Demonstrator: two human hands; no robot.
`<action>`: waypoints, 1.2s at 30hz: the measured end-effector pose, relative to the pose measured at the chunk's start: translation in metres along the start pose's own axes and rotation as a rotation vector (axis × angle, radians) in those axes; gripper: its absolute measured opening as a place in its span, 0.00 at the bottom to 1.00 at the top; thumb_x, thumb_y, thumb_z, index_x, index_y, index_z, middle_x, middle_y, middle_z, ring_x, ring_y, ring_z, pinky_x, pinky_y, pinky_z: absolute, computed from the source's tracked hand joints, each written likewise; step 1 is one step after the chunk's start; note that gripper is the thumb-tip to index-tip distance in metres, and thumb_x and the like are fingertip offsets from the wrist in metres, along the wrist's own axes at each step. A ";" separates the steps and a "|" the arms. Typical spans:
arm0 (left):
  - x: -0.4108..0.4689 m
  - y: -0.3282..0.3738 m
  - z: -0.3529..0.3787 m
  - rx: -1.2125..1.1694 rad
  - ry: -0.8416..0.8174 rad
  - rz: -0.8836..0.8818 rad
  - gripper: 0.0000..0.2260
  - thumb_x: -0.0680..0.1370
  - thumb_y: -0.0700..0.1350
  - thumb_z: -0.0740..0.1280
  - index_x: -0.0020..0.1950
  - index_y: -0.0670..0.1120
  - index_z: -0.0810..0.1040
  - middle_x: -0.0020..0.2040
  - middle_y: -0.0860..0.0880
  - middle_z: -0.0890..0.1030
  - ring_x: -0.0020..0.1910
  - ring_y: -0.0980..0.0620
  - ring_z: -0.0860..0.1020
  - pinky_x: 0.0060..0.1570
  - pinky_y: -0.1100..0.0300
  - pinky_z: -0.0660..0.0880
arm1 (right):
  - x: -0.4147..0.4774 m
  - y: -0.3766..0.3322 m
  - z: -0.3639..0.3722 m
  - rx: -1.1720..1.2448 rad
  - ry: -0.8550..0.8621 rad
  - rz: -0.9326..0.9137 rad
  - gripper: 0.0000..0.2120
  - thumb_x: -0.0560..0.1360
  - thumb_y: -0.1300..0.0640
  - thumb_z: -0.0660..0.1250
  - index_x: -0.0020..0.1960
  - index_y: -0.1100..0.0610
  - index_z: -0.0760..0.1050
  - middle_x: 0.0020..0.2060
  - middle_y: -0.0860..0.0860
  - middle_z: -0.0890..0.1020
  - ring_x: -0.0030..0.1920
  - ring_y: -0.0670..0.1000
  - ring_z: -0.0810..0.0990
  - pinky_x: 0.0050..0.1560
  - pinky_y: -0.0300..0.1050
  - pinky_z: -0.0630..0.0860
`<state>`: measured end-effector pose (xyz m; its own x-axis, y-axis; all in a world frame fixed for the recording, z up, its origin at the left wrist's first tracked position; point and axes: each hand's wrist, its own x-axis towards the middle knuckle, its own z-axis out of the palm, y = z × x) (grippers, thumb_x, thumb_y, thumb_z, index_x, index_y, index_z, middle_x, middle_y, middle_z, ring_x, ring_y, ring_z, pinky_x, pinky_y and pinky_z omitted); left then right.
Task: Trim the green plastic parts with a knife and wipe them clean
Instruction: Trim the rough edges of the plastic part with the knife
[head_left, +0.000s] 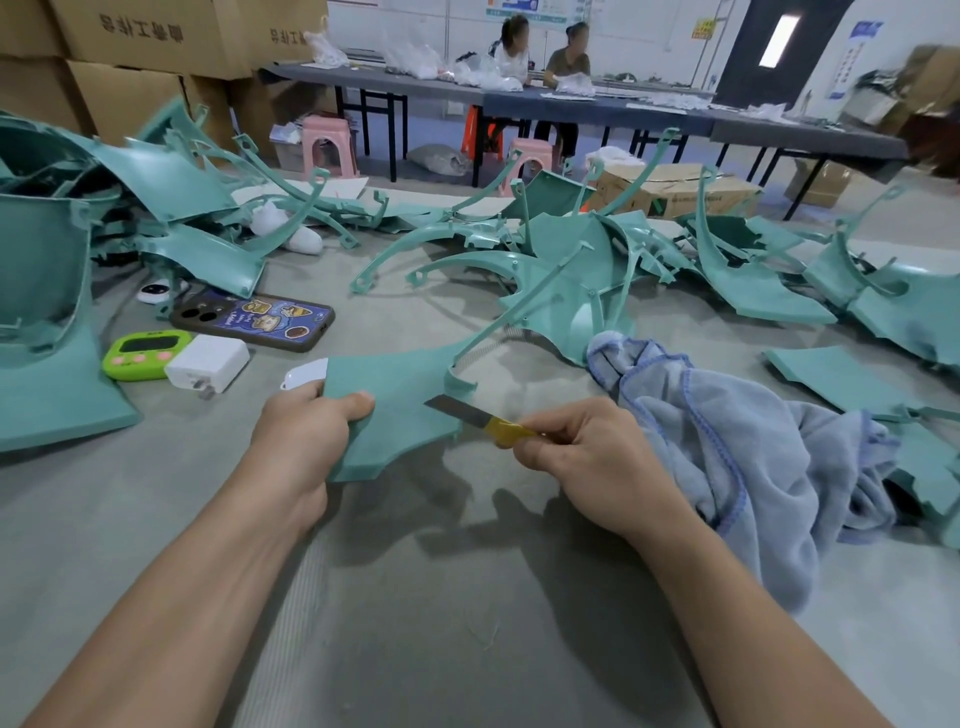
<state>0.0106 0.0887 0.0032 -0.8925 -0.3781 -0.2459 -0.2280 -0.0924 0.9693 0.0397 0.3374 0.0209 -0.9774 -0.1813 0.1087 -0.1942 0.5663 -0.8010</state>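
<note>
Green parts (561, 306) across grey floor (467, 597) (cartons (156, 31) behind)

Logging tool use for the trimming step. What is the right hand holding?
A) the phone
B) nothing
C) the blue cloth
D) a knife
D: the right hand pinches the knife by its yellow-wrapped handle, with the blade at the edge of the green part that the left hand grips. The cloth lies beside it.

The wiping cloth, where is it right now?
In the head view the blue cloth lies crumpled at the right, beside the right hand that holds the knife.
</note>
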 end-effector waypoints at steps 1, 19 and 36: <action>0.000 0.000 0.001 -0.004 -0.009 0.001 0.07 0.77 0.39 0.71 0.54 0.46 0.83 0.43 0.47 0.86 0.33 0.49 0.82 0.26 0.61 0.76 | 0.000 0.001 -0.001 -0.008 0.011 0.001 0.06 0.76 0.57 0.73 0.45 0.47 0.88 0.22 0.41 0.71 0.25 0.42 0.67 0.29 0.32 0.64; 0.002 -0.002 -0.001 -0.017 -0.031 0.005 0.08 0.77 0.38 0.71 0.54 0.46 0.83 0.45 0.47 0.86 0.38 0.47 0.83 0.36 0.58 0.76 | 0.001 0.003 -0.005 0.102 -0.042 0.004 0.07 0.76 0.61 0.74 0.47 0.52 0.89 0.22 0.37 0.76 0.26 0.38 0.72 0.33 0.28 0.66; -0.006 0.001 0.002 -0.025 -0.042 0.000 0.04 0.77 0.38 0.70 0.49 0.45 0.83 0.41 0.48 0.86 0.30 0.50 0.81 0.22 0.61 0.74 | 0.000 0.001 -0.008 0.090 0.015 -0.035 0.06 0.75 0.57 0.75 0.45 0.47 0.87 0.37 0.57 0.85 0.36 0.46 0.76 0.39 0.50 0.75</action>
<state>0.0150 0.0932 0.0061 -0.9082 -0.3395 -0.2450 -0.2183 -0.1153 0.9690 0.0391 0.3446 0.0244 -0.9714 -0.1874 0.1459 -0.2207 0.4856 -0.8458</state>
